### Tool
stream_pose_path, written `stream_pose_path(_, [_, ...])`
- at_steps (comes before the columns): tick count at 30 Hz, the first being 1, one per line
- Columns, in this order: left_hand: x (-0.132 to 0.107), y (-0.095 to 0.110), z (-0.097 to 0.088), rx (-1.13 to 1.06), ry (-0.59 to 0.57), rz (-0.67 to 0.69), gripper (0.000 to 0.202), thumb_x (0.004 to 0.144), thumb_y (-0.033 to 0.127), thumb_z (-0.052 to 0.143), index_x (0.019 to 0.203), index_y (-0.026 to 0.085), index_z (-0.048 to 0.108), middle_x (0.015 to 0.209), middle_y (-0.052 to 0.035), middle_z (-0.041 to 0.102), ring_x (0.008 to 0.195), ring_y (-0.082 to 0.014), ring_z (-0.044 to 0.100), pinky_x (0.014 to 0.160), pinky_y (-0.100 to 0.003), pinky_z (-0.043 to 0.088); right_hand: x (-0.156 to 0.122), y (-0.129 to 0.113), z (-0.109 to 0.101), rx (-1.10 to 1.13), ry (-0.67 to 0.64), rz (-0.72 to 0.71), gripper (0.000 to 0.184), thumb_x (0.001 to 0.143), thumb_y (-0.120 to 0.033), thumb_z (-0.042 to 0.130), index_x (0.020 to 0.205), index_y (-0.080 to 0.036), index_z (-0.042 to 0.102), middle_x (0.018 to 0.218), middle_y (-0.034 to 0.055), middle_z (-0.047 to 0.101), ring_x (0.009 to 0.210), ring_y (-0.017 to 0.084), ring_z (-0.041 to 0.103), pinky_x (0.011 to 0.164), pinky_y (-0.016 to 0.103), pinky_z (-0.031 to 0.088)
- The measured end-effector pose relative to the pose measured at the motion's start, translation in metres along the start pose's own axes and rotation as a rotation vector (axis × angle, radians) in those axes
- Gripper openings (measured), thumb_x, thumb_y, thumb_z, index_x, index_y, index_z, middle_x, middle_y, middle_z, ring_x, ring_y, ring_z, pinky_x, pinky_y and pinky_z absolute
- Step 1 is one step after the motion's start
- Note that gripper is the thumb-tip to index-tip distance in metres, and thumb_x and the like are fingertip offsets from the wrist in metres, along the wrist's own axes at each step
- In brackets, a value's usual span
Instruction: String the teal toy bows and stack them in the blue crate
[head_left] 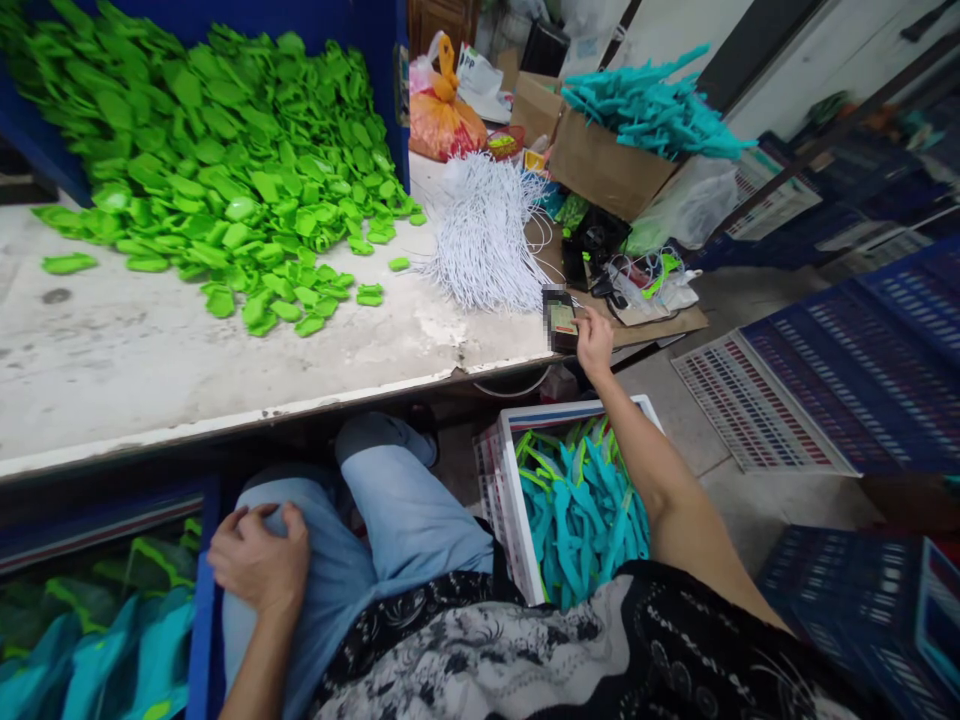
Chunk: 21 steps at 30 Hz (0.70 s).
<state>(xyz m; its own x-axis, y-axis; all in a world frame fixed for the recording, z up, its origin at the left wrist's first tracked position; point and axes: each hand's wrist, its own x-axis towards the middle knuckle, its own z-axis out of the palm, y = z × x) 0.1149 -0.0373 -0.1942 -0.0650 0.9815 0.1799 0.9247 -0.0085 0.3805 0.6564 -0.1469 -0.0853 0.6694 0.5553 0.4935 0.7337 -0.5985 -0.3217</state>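
My right hand (595, 342) reaches to the front edge of the worktable (360, 365). Its fingers are curled at the right side of a small dark phone (561, 322) with a lit, partly blurred screen; whatever lies behind the phone is hidden. My left hand (262, 558) rests on my thigh, fingers loosely bent and apart, with nothing in it. Close behind the phone lies a thick bundle of white cords (487, 235). A big heap of bright green plastic pieces (247, 180) spills onto the table from a blue crate (390, 110).
Beneath my right arm stands a white crate (517, 500) of teal and green parts. Another blue crate (206, 600) with similar parts sits at lower left. A cardboard box (607, 165) of teal pieces and an orange bag (446, 115) are behind. Stacked blue crates (855, 350) stand at right.
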Motion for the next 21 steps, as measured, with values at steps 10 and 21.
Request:
stream_pose_path(10, [0.0,-0.003,0.002,0.029,0.003,0.008,0.041,0.085,0.047,0.044,0.102,0.013,0.062,0.124,-0.0173,0.051,0.111,-0.0346,0.048,0.079,-0.043,0.041,-0.012,-0.008,-0.007,0.025,-0.004,-0.041,0.041,0.091,-0.03,0.031,0.122,-0.015,0.053,0.114,0.0117,0.066,0.11,0.024,0.053,0.098,0.039,0.039])
stream_pose_path(21, [0.0,-0.004,0.005,-0.02,0.009,-0.004,0.038,0.083,0.044,0.047,0.1,0.014,0.063,0.125,-0.0174,0.051,0.112,-0.0348,0.047,0.081,-0.044,0.04,-0.011,0.001,-0.002,0.087,0.072,-0.039,0.04,0.091,-0.033,0.032,0.12,-0.015,0.055,0.107,0.0119,0.068,0.109,0.025,0.054,0.097,0.042,0.039])
